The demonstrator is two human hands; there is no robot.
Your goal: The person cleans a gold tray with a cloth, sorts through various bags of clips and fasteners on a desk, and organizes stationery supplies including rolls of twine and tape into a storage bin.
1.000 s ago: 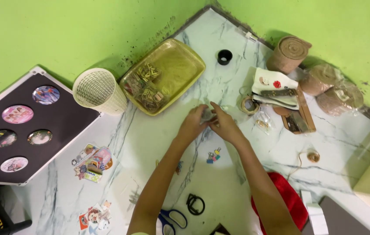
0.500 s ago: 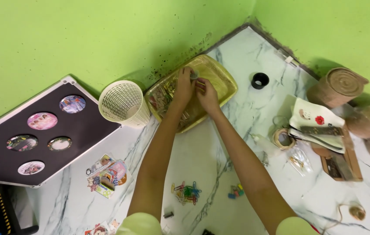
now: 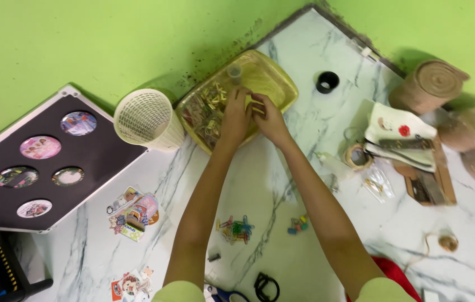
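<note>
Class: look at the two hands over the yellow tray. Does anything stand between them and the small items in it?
Nothing visible does. The left hand and right hand are already over the yellow tray, at the small items.

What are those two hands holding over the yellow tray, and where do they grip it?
It cannot be told. The left hand and right hand meet over the yellow tray of small clips, fingertips together, but whatever lies between them is hidden.
</note>
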